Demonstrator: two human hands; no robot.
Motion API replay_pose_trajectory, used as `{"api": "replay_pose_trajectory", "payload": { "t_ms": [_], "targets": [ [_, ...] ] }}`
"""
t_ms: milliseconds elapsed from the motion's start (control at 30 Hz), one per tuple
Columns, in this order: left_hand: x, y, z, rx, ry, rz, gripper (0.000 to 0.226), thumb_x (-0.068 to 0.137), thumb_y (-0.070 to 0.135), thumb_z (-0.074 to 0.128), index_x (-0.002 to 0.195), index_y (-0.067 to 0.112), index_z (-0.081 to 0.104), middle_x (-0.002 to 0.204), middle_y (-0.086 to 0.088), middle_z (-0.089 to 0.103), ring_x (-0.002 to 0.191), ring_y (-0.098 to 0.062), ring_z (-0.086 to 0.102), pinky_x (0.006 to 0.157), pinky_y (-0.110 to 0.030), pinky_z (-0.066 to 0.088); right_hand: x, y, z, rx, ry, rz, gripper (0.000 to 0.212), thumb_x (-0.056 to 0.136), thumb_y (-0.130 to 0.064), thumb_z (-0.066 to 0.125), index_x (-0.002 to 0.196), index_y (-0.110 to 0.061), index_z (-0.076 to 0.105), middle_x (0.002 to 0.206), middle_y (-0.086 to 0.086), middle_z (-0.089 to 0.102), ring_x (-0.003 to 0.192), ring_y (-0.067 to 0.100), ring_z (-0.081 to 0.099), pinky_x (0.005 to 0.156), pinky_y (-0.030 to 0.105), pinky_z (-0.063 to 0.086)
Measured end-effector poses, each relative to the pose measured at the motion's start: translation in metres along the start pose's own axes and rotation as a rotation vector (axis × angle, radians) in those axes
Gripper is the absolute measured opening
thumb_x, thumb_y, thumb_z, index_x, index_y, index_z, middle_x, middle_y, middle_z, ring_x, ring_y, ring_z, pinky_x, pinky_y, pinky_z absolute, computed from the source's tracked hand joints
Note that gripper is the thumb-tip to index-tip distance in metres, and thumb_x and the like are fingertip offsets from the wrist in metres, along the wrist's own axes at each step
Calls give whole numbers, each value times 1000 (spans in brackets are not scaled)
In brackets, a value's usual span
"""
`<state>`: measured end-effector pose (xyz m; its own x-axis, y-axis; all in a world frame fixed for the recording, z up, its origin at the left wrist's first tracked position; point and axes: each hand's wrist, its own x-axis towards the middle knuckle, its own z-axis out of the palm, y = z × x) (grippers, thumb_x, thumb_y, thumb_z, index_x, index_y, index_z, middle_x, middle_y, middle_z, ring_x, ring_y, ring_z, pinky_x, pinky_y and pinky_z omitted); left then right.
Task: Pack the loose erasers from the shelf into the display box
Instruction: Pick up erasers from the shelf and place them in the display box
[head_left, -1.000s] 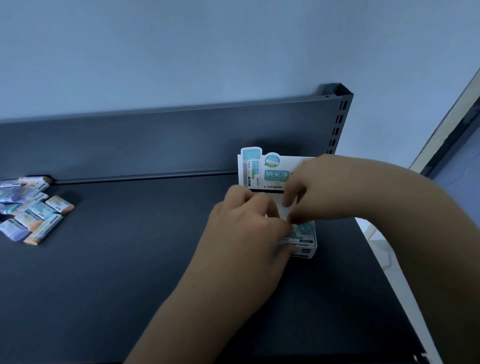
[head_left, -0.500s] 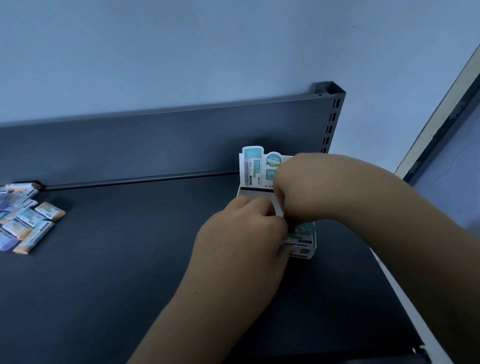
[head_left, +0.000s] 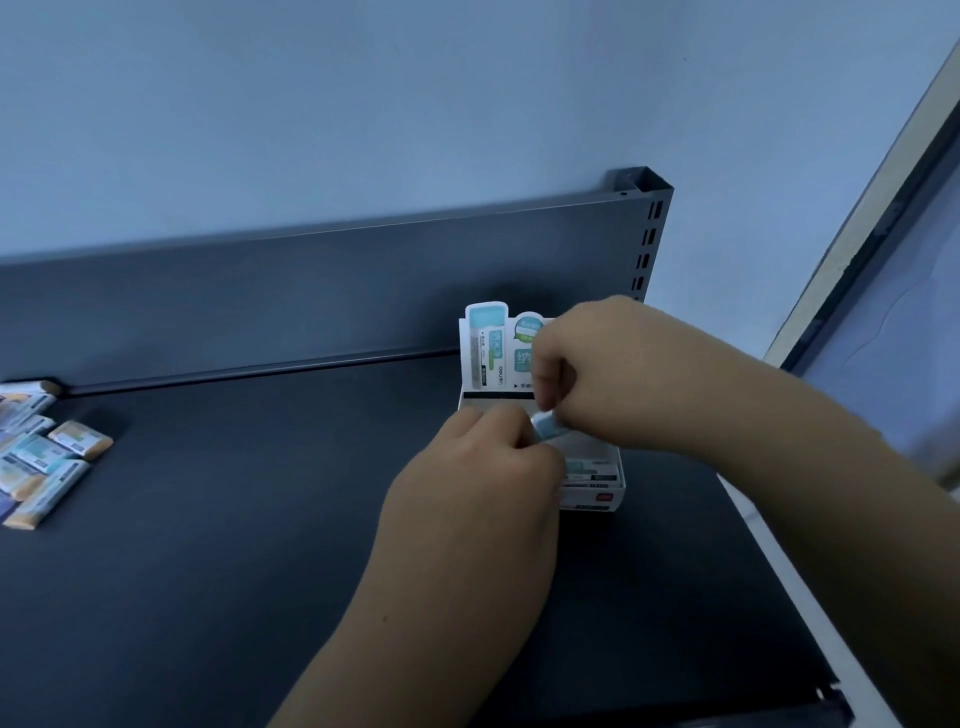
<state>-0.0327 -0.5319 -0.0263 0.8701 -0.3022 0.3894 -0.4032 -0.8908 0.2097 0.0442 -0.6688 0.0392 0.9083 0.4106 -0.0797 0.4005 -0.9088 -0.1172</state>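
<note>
While the right hand (head_left: 597, 374) pinches a sleeved eraser (head_left: 546, 429) over the display box (head_left: 592, 491), the left hand (head_left: 478, 488) curls alongside, its hold hidden; the eraser looks light and stiff, best pinched across its sleeve.

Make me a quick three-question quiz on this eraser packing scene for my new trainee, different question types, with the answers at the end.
1. On which side of the display box do the loose erasers lie on the shelf?
2. True or false: the left hand rests on the loose erasers.
3. What does the right hand pinch above the display box? A) a light blue eraser B) a pen C) nothing

Key: 1. The left, well apart from it. 2. False: it is at the display box. 3. A.
</note>
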Motion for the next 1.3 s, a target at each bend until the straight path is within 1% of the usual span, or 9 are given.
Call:
{"api": "replay_pose_trajectory", "payload": {
  "t_ms": [133,267,433,533,633,733,833,1033,1300],
  "targets": [
    [-1,-3,4,-25,20,36,6,77,16,76,80,20,75,82,6,63,75,-18,52,55,-35,51,-3,7,21,-83,61,18,17,82,-22,64,93,-24,76,90,-5,66,81,19,63,75,35,59],
    [-4,-7,5,-82,49,36,22,78,10,67,94,21,78,88,6,63,91,-22,55,73,-34,52,-6,10,26,-174,22,-21,21,86,-20,60,101,-21,76,87,-1,63,79,22,61,75,34,59],
    [-6,-10,4,-120,5,25,31,81,6,70,106,23,75,99,5,61,88,-19,55,66,-34,52,-10,14,22,-22,-30,-48,24,88,-18,61,98,-30,80,97,-9,73,94,14,65,86,33,58],
    [-6,-10,3,-131,21,20,36,79,5,71,112,21,73,100,6,65,88,-20,57,68,-33,52,-8,17,25,47,23,-43,24,87,-21,63,102,-31,79,103,-11,73,99,11,63,89,34,57],
    [-6,-10,3,-121,29,19,27,79,6,75,102,20,76,98,6,66,88,-19,59,65,-34,54,-6,19,33,68,36,-56,27,89,-30,64,112,-36,75,112,-12,71,109,10,61,92,37,56],
    [-7,-9,4,-103,46,27,21,80,6,72,97,19,77,96,5,66,86,-20,59,61,-36,54,-3,19,34,66,15,-65,24,88,-35,66,110,-40,75,101,-12,67,99,9,58,90,38,56],
    [-7,-8,3,-94,55,36,16,82,9,69,92,18,77,93,5,67,83,-20,60,60,-36,53,1,19,29,50,-27,-74,24,88,-26,68,107,-38,76,91,-12,54,90,7,49,90,32,55],
    [-6,-9,4,-88,45,31,17,81,11,68,92,20,77,96,5,68,84,-21,61,60,-35,53,5,16,24,4,-85,-112,32,88,-13,63,109,-33,75,103,-10,68,93,9,59,89,32,56],
    [-9,-9,4,-90,55,45,19,84,13,65,97,21,77,99,5,67,86,-21,61,63,-37,54,13,14,27,-33,-84,-99,18,84,-28,71,100,-24,79,94,-5,73,91,17,67,84,34,58]
  ]
}}
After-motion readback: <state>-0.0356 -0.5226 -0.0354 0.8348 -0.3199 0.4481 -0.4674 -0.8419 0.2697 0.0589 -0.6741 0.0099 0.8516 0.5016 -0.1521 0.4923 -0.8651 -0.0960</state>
